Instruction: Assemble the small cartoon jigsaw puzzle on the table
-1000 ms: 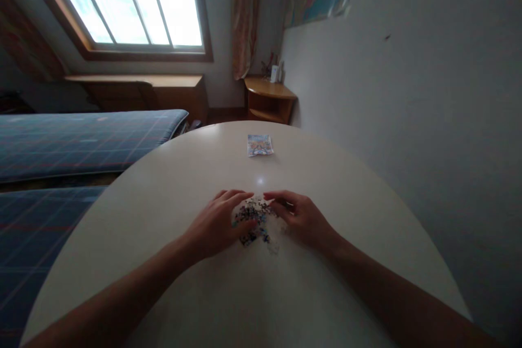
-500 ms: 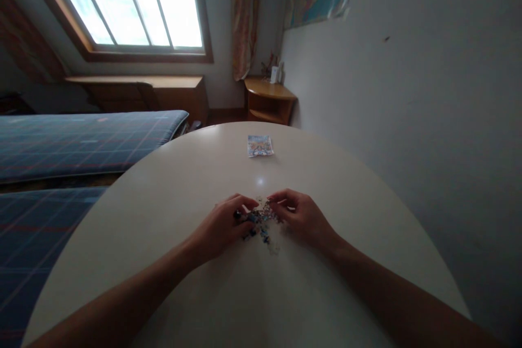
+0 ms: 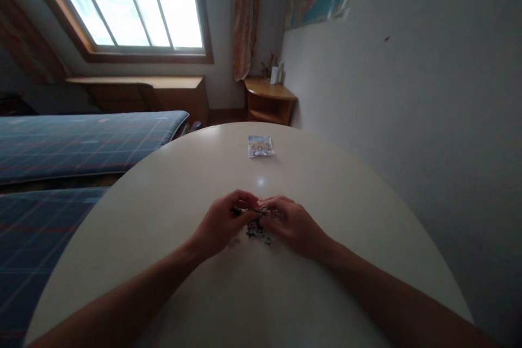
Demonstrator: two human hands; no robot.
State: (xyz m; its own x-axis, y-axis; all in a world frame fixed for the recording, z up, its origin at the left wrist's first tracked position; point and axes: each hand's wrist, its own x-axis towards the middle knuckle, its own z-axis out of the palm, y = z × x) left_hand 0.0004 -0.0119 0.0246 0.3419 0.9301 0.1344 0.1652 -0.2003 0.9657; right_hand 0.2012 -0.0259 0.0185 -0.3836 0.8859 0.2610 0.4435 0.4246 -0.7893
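A heap of small, dark and pale pieces, apparently jigsaw puzzle pieces [image 3: 256, 230], lies on the white round table [image 3: 171, 185]. My left hand [image 3: 225, 217] curls around the left side of the heap, thumb and fingers closed on some pieces. From the right, my right hand [image 3: 291, 223] cups more pieces, its fingers bent inward. The fingertips of both hands meet at the top of the heap and hide part of it. A few pieces show below the thumbs.
Beyond the hands, a small printed picture sheet [image 3: 260, 146] lies on the table. Beds with blue plaid mattresses [image 3: 89, 141] stand to the left, and a wall [image 3: 428, 119] rises on the right. A wooden corner shelf [image 3: 271, 89] stands past the table's far edge.
Both hands have moved inward until their fingertips meet, gathering the spread pieces into a tighter heap. The picture sheet has stayed in place.
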